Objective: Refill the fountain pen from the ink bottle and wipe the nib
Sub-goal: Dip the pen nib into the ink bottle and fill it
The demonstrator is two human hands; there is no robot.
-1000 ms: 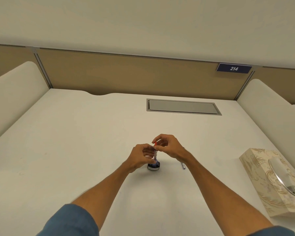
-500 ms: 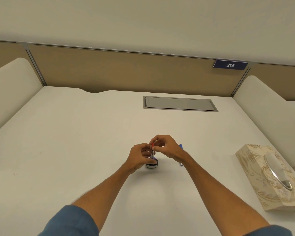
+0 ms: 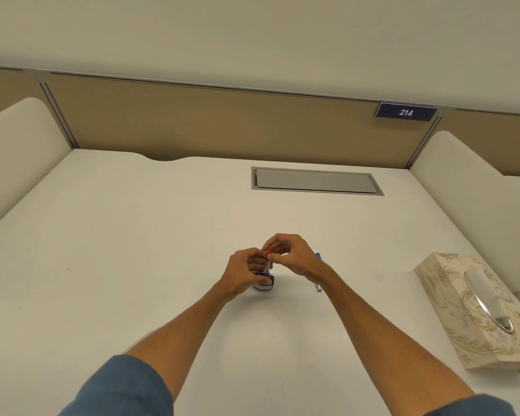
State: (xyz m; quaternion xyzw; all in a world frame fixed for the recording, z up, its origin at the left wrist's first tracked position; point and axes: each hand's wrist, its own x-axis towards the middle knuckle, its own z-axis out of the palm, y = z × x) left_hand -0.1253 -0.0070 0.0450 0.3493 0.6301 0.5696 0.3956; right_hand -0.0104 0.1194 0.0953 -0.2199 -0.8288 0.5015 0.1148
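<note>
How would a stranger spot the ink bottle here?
On the white desk, the left hand and right hand meet near the middle. The ink bottle is the small dark jar beneath them. Unlike the blue pen part lying flat nearby, it stands upright with a red-tipped pen poking out.

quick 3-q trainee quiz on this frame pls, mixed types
1. True or false: the pen stands upright over the ink bottle.
2. What does the right hand pinch? A) the pen's red top B) a tissue C) a bottle cap
3. Fill in: the tissue box sits on the person's ____ side.
Key: 1 true; 2 A; 3 right.
</note>
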